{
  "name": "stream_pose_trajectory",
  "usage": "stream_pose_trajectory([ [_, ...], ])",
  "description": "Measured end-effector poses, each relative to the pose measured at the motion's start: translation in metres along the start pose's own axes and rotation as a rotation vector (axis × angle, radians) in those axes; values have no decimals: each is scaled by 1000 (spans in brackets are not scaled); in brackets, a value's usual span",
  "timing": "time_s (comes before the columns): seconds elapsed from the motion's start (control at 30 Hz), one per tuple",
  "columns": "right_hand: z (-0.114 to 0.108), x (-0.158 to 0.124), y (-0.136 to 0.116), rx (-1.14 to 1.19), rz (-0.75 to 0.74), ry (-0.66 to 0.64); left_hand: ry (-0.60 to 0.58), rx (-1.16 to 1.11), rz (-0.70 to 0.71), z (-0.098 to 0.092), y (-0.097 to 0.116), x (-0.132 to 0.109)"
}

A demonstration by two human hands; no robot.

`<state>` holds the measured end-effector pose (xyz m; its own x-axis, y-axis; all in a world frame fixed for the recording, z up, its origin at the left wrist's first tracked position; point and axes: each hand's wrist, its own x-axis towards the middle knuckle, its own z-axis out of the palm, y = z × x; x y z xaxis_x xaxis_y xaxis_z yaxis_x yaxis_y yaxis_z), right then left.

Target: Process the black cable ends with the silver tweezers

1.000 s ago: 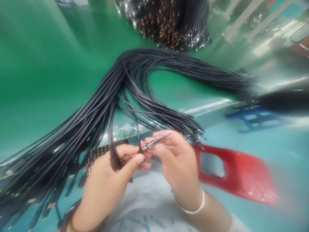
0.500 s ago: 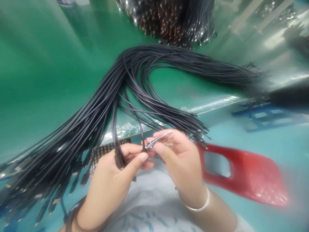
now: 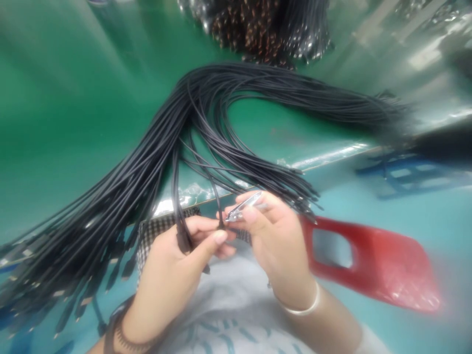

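Note:
My left hand [image 3: 177, 268] is closed on a black cable, pinching its plug end [image 3: 221, 226] between thumb and fingertips. More cable ends with black plugs [image 3: 183, 239] pass between the thumb and palm of the same hand. In my right hand [image 3: 278, 241] is a silver nail clipper [image 3: 243, 207], gripped between thumb and fingers. Its jaws point left and lie close beside the pinched cable end; whether they touch it is too blurred to tell. The lever stands apart from the clipper body. From my hands the cables run up into a large black bundle [image 3: 206, 83] on the green table.
Many plug ends [image 3: 73, 280] hang over the edge of the green table [image 3: 73, 123] at left. Another cable pile [image 3: 258, 29] lies at the back. A red plastic stool [image 3: 391, 265] stands at right, with a blue plastic object [image 3: 405, 179] behind it.
The nail clipper's lever has risen away from its body, where before it was pressed nearly flat. My right thumb has shifted slightly up and right. My left hand keeps its pinch.

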<state>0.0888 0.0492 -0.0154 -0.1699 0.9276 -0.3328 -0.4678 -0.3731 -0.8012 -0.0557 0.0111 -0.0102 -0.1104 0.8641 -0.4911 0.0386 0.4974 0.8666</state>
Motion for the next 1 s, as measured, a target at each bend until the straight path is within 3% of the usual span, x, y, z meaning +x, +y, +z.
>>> stream_pose_trajectory([
  [0.07,0,0,-2,-2,-2,-12,-33,-35,-6,0,0,3],
  [0.27,1,-2,-4,35,-18,-76,-330,-147,-15,-5,-9,13],
  [0.33,1,-3,-2,36,-35,-62,-226,-95,15,-4,-10,13],
  [0.43,3,-5,2,36,-78,-20,51,56,129,1,-9,10],
  [0.5,4,-6,5,20,-86,-1,135,115,196,4,-8,9],
  [0.7,4,-5,9,-43,-116,21,202,155,240,10,-5,11],
  [1.0,1,-6,8,-174,-166,30,169,134,180,11,-5,10],
])
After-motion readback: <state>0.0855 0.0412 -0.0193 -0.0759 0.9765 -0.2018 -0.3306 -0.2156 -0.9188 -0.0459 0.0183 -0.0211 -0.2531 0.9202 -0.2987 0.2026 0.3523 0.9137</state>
